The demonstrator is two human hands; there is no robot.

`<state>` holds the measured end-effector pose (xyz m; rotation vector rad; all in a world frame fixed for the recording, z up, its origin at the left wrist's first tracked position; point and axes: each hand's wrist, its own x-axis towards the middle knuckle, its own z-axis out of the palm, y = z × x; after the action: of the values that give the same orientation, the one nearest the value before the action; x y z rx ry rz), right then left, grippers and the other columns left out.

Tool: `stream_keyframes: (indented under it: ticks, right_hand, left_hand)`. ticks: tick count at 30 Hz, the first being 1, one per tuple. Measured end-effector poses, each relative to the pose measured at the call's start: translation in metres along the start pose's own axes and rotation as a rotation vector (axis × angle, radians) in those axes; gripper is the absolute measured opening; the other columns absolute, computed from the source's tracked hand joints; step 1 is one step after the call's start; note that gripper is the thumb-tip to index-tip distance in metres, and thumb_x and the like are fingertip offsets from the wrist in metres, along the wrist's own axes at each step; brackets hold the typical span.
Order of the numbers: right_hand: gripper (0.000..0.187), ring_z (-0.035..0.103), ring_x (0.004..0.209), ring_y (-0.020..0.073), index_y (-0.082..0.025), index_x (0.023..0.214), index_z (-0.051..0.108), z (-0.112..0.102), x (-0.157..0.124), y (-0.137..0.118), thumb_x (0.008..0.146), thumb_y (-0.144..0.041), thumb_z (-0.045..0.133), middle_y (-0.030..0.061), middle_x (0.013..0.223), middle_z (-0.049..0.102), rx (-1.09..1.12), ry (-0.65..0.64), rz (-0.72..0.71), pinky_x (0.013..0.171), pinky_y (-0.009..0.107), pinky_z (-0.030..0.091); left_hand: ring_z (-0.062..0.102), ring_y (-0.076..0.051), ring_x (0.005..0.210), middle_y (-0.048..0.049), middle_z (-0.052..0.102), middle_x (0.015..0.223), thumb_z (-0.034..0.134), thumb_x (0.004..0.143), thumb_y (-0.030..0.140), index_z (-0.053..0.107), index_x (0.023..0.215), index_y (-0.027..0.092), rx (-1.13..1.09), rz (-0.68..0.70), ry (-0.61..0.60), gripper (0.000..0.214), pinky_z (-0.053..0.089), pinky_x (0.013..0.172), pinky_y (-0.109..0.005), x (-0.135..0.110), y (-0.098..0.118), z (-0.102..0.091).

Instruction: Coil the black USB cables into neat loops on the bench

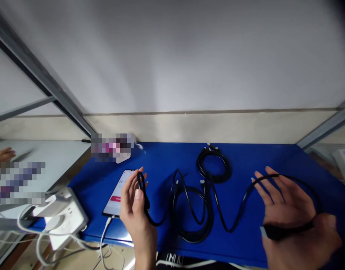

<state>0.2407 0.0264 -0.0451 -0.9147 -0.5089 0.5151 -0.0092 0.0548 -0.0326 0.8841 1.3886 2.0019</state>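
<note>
While both hands hover over the blue table, a long black cable runs between them. The left hand is raised with its palm turned inward, and the thumb and fingers pinch a small loop of the cable near one end; the loop stands up between the fingertips. From there the cable drops to the table, curls into loose coils in the middle, then snakes off toward the right.

The right hand lies palm up, its fingers spread wide and slightly curled. The cable arches over the fingertips and round the back of the hand, and a thick black end of it lies across the heel of the palm under the thumb. Whether the thumb presses on it or it only rests there, I cannot tell.

Farther back on the table sits a second black cable, wound into a tidy round coil, just beside the loose cable's upper bend.

Behind the left hand a phone lies flat with its screen lit, a white lead plugged into its near end. At the table's left corner stands a white power strip with white cords trailing down. Another person's hand shows at the far left, over a neighbouring grey surface.
</note>
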Motion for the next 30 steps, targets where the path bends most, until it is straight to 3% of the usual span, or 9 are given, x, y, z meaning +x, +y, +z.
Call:
stream_keyframes:
  ticks: [9,14,20,25,30]
  right_hand:
    - [0.053,0.069,0.129,0.0426,-0.023,0.116,0.073,0.019,-0.012,0.011,0.097,-0.068,0.053,0.0152,0.136,0.074,-0.03,-0.124,0.065,0.117,0.071,0.037]
    - [0.05,0.071,0.126,0.0407,-0.024,0.121,0.069,0.022,-0.021,0.012,0.097,-0.066,0.057,0.0162,0.138,0.074,-0.051,-0.163,0.054,0.113,0.07,0.041]
    - [0.052,0.072,0.125,0.0432,-0.025,0.12,0.069,0.014,-0.011,0.008,0.092,-0.068,0.064,0.0137,0.128,0.078,-0.025,-0.068,0.061,0.115,0.074,0.038]
    - [0.049,0.07,0.129,0.0461,-0.024,0.116,0.073,0.011,-0.006,0.01,0.097,-0.065,0.053,0.0141,0.126,0.08,0.061,-0.015,0.01,0.117,0.077,0.034]
    - [0.049,0.07,0.131,0.0467,-0.026,0.118,0.074,0.025,-0.011,0.011,0.098,-0.063,0.05,0.0137,0.125,0.08,0.085,-0.017,-0.03,0.116,0.078,0.034]
  left_hand:
    - [0.072,-0.034,0.127,-0.0129,0.077,0.137,0.075,0.092,0.06,0.074,0.129,0.022,0.055,-0.263,-0.199,0.054,0.052,0.109,-0.043,0.01,0.01,-0.01]
    - [0.071,-0.033,0.129,-0.0129,0.076,0.139,0.074,0.094,0.056,0.073,0.129,0.021,0.021,-0.226,-0.183,0.05,0.053,0.11,-0.042,0.006,0.011,-0.007]
    - [0.072,-0.03,0.127,-0.0115,0.075,0.141,0.071,0.098,0.049,0.074,0.131,0.023,-0.031,-0.127,-0.149,0.042,0.054,0.105,-0.037,0.013,0.004,-0.006]
    - [0.073,-0.03,0.125,-0.0126,0.076,0.14,0.071,0.098,0.052,0.073,0.133,0.023,-0.085,-0.149,-0.13,0.045,0.056,0.104,-0.039,0.017,0.005,0.0]
    - [0.074,-0.031,0.124,-0.0125,0.076,0.139,0.067,0.1,0.055,0.072,0.136,0.024,-0.122,-0.081,-0.087,0.047,0.054,0.109,-0.043,0.018,0.006,0.001]
